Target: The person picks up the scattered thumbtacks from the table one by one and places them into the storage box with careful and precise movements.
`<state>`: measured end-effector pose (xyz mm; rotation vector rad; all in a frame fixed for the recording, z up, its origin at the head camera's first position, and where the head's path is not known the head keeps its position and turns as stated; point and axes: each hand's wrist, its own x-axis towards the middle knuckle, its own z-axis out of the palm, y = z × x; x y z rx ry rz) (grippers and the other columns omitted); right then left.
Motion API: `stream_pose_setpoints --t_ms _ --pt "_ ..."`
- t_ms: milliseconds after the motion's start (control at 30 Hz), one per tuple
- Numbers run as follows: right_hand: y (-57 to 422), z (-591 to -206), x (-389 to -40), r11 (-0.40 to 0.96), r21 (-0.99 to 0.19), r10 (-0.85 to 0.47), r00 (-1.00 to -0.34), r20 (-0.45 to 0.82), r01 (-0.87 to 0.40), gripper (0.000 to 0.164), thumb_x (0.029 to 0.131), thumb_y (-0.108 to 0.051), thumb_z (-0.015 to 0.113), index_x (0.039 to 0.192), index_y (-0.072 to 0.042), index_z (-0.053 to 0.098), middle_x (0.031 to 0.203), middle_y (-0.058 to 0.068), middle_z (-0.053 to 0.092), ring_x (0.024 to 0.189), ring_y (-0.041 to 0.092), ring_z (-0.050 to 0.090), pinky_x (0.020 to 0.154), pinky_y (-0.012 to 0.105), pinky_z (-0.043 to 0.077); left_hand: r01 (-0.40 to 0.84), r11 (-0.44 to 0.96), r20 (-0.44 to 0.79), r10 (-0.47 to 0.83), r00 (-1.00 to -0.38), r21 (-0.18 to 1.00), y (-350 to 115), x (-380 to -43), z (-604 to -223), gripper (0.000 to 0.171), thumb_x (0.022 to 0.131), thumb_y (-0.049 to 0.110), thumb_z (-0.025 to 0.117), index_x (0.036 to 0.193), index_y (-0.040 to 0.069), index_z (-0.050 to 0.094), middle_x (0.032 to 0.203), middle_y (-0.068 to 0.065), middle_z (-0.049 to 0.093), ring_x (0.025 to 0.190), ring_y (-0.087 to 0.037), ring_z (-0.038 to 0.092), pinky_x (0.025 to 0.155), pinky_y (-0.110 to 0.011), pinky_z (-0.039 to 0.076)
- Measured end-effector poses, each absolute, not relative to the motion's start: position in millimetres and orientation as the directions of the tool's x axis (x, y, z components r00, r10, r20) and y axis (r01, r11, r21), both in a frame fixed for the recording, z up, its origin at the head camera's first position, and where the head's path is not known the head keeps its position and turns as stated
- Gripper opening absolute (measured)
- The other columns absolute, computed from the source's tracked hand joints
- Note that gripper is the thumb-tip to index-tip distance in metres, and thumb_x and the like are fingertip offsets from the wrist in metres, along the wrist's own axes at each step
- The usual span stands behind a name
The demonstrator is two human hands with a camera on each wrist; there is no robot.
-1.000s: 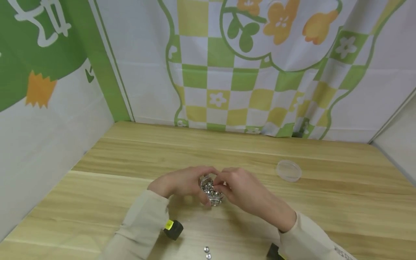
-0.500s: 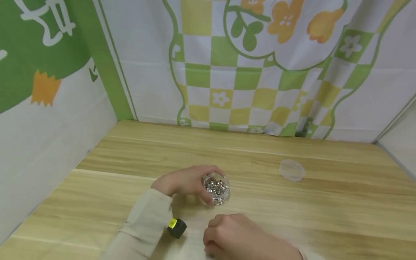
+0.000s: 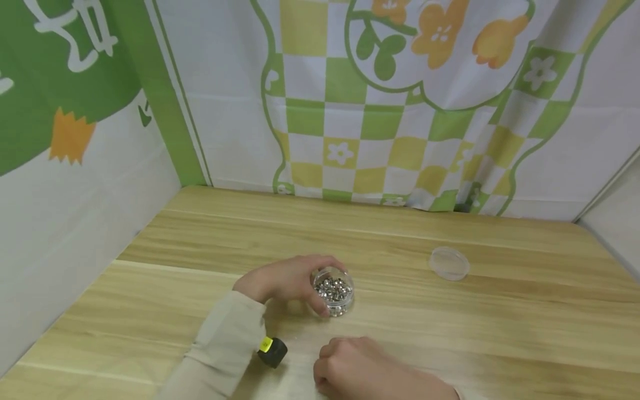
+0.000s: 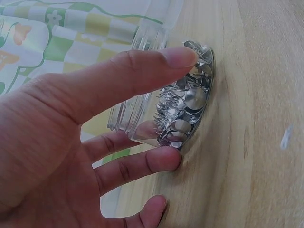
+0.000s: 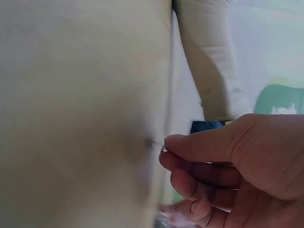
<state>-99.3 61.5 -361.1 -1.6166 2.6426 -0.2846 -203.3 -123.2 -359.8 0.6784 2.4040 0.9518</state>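
Note:
My left hand (image 3: pixel 290 280) holds a clear round tub (image 3: pixel 345 303) standing on the wooden table, thumb on the near side and fingers behind. Inside lies a heap of silver thumbtacks (image 4: pixel 192 97), points and domed heads visible through the wall in the left wrist view. Nearer the table's front, my right hand (image 3: pixel 357 366) is low over the wood with its fingers curled. A small silver thumbtack (image 5: pixel 162 149) shows pinched between its thumb and forefinger in the right wrist view; most of it is hidden by the fingertips.
A clear round lid (image 3: pixel 449 263) lies flat on the table (image 3: pixel 500 316), right of the tub. A patterned curtain (image 3: pixel 380 150) hangs behind the table's back edge. A black wrist device (image 3: pixel 272 352) sits under the left sleeve (image 3: pixel 220 333).
My right hand has left the tub and come down toward the table's front, covering where two loose thumbtacks lay. Over the last half second it barely moved. The left hand keeps its hold.

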Motion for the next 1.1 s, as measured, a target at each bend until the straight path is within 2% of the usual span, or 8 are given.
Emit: stream_pose_setpoints --t_ms 133,233,367,533,733,867,967,1100 --pt "68 -345 -116 0.536 -0.171 -0.805 -0.561 0.190 -0.827 0.016 0.083 -0.011 0.069 0.072 -0.022 0.067 0.069 -0.015 0.056 0.063 -0.004 0.046 0.056 0.011 0.040 0.281 0.622 -0.229 0.611 -0.757 0.731 -123 -204 -360 0.075 0.063 0.014 0.087 0.129 0.034 0.055 0.124 0.006 0.060 0.111 -0.015 0.054 0.100 -0.040 0.041" --pt "73 -339 -141 0.591 -0.211 -0.731 -0.627 0.267 -0.779 0.010 0.083 -0.008 0.071 0.077 -0.016 0.071 0.074 -0.010 0.065 0.064 -0.001 0.051 0.058 0.014 0.045 0.284 0.622 -0.236 0.619 -0.749 0.730 -122 -205 -361 0.074 0.064 0.015 0.087 0.128 0.035 0.055 0.121 0.009 0.061 0.109 -0.014 0.054 0.099 -0.040 0.042" --pt "77 -343 -167 0.609 -0.253 -0.697 -0.660 0.281 -0.751 0.005 0.082 -0.006 0.072 0.080 -0.011 0.073 0.076 -0.004 0.069 0.067 0.001 0.058 0.059 0.016 0.048 0.291 0.632 -0.241 0.618 -0.749 0.718 -121 -206 -361 0.072 0.064 0.021 0.089 0.125 0.039 0.055 0.121 0.010 0.060 0.107 -0.014 0.055 0.097 -0.039 0.043" --pt "80 -348 -174 0.617 -0.258 -0.688 -0.668 0.283 -0.744 0.005 0.082 -0.007 0.074 0.082 -0.012 0.073 0.077 -0.005 0.069 0.069 0.002 0.060 0.061 0.017 0.049 0.289 0.634 -0.244 0.617 -0.748 0.717 -122 -206 -360 0.072 0.064 0.022 0.089 0.125 0.040 0.055 0.123 0.009 0.059 0.109 -0.014 0.054 0.099 -0.040 0.043" --pt "81 -343 -141 0.522 -0.220 -0.763 -0.567 0.312 -0.824 0.007 0.082 -0.011 0.074 0.080 -0.017 0.072 0.078 -0.010 0.067 0.069 -0.003 0.056 0.063 0.012 0.047 0.258 0.640 -0.256 0.597 -0.760 0.724 -124 -204 -359 0.075 0.063 0.019 0.089 0.127 0.038 0.055 0.123 0.006 0.060 0.108 -0.015 0.055 0.099 -0.041 0.042" --pt "83 -347 -108 0.436 -0.251 -0.854 -0.485 0.189 -0.864 0.011 0.085 -0.014 0.068 0.079 -0.023 0.069 0.074 -0.017 0.060 0.070 -0.009 0.050 0.062 0.004 0.040 0.270 0.644 -0.247 0.596 -0.764 0.716 -123 -204 -359 0.076 0.063 0.019 0.088 0.127 0.039 0.055 0.127 0.006 0.059 0.111 -0.015 0.054 0.100 -0.041 0.042" --pt "81 -357 -95 0.403 -0.199 -0.896 -0.430 0.114 -0.893 0.011 0.087 -0.020 0.066 0.078 -0.026 0.066 0.071 -0.020 0.054 0.069 -0.010 0.045 0.057 0.002 0.031 0.270 0.646 -0.248 0.594 -0.765 0.714 -122 -204 -359 0.076 0.063 0.020 0.089 0.128 0.038 0.054 0.128 0.006 0.058 0.111 -0.015 0.054 0.101 -0.041 0.041" --pt "74 -369 -90 0.416 -0.100 -0.903 -0.423 0.072 -0.904 0.010 0.084 -0.026 0.066 0.075 -0.028 0.064 0.068 -0.020 0.050 0.067 -0.009 0.044 0.053 0.004 0.027 0.257 0.645 -0.250 0.586 -0.771 0.719 -123 -204 -358 0.077 0.062 0.019 0.089 0.127 0.038 0.055 0.128 0.005 0.058 0.112 -0.016 0.054 0.101 -0.041 0.041"
